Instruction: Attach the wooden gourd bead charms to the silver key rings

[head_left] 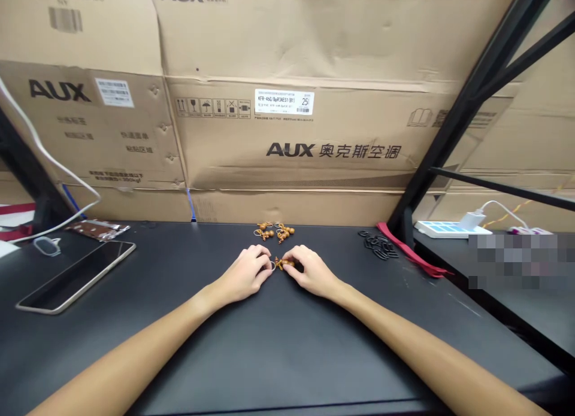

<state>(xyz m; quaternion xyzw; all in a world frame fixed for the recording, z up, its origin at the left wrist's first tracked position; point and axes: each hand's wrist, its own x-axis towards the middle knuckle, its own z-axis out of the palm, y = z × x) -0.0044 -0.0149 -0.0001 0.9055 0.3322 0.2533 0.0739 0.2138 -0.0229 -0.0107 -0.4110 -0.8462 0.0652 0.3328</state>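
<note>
My left hand (245, 275) pinches a thin metal key ring (272, 266) at its fingertips. My right hand (312, 272) grips a small wooden gourd charm (284, 263) from the other side, and the two hands nearly touch around it. The ring lies right beside the charm, but I cannot tell whether they are joined. A little farther ahead, a loose group of similar wooden gourd charms with rings (275, 231) lies on the black table (287, 350), out of reach of my fingertips.
To the right lie a heap of black rubber rings (377, 247) and a red strap (408, 249). A phone or tablet (76, 277) lies at left. Cardboard AUX cartons (287, 140) rise behind the table, and a black metal frame (467, 105) stands at right.
</note>
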